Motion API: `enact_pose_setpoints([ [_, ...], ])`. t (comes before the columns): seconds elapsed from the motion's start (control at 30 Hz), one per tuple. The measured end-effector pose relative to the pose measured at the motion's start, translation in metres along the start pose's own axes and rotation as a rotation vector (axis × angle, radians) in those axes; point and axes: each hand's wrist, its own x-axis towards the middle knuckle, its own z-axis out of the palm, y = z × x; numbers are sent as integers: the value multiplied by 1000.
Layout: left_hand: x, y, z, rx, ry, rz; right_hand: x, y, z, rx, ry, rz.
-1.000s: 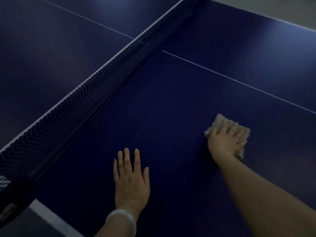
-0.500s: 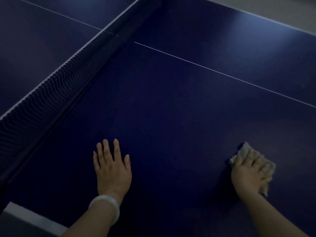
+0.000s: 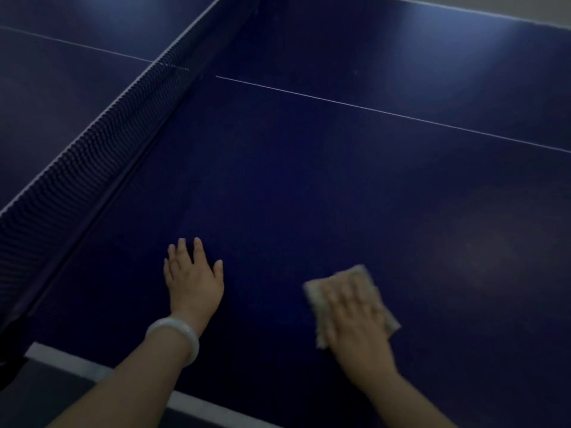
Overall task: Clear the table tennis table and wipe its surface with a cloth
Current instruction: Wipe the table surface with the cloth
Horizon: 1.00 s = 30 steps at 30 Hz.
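Cloth (image 3: 349, 296) under rt hand (image 3: 355, 322) — flat grip, pressing it on table (image 3: 309, 196).

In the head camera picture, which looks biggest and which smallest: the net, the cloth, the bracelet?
As they look in the head view:
1. net, by far the largest
2. cloth, partly hidden under the blurred right hand
3. bracelet on the left wrist, smallest

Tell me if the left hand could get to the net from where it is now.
Probably yes. The left hand lies flat on the table, and only bare blue surface shows between it and the net.
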Motion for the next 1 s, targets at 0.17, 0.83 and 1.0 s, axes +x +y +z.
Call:
enact_pose_setpoints([
  [0.17, -72, 42, 17, -4, -71, 241, -12, 34, -14, 253, -5, 730],
  [0.83, -230, 179, 68, 106, -329, 496, -208, 69, 18, 186, 9, 716],
  [1.0, -247, 212, 87, 106, -430, 458, -269, 116, 30, 216, 73, 512],
])
